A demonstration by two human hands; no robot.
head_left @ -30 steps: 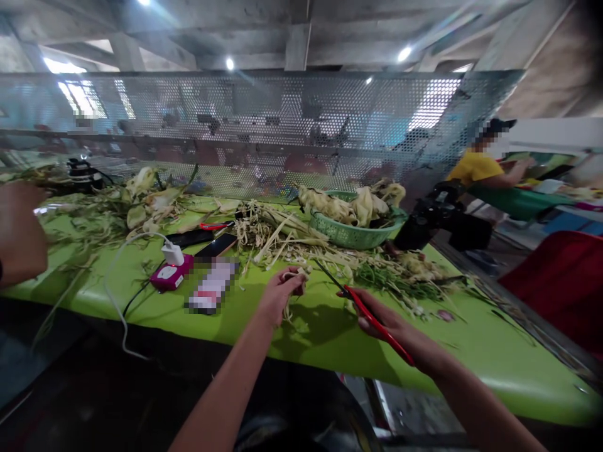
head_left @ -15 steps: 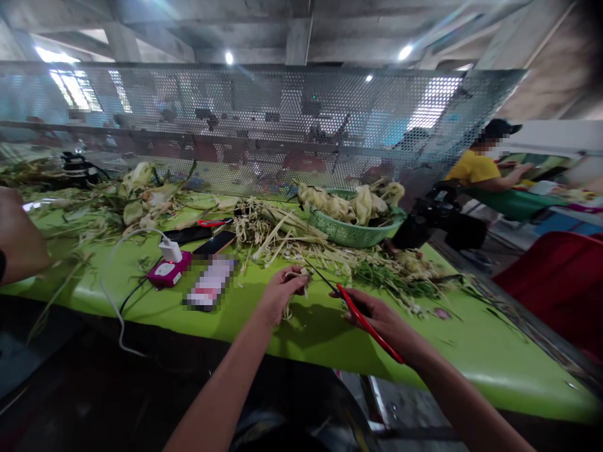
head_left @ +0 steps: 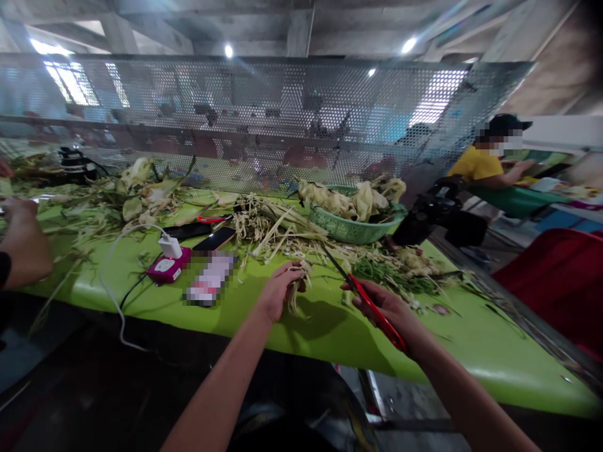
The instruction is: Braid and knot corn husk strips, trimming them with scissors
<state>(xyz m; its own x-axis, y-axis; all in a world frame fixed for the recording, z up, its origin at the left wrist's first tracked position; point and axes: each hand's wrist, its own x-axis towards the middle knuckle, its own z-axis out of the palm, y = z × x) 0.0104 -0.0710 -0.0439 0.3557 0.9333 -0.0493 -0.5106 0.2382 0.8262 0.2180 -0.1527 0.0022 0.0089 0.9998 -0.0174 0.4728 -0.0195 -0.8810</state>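
Observation:
My left hand [head_left: 277, 292] is closed around a small bunch of pale, stringy plant strands [head_left: 294, 300], whose ends hang below the fingers over the table. In my right hand [head_left: 391, 309] is a pair of red-handled scissors [head_left: 375, 307], with dark blades angled up and to the left. The blades are apart from the bunch, and whether they are parted is hard to make out. Just beyond both hands lies a heap of cut, pale stalks [head_left: 276, 235]. Green trimmings [head_left: 396, 277] lie beyond my right hand.
A green basket [head_left: 351, 232] with wilted pale leaves stands on the green table [head_left: 226, 323]. To the left are two phones [head_left: 214, 240], a purple power socket [head_left: 168, 267] with a white cable, and another person's arm [head_left: 26, 248]. A perforated metal screen [head_left: 264, 125] stands behind.
My right hand has shifted slightly right with the scissors, and their blades are tilted more upright. My left hand has turned the bunch a little, so more strands hang down.

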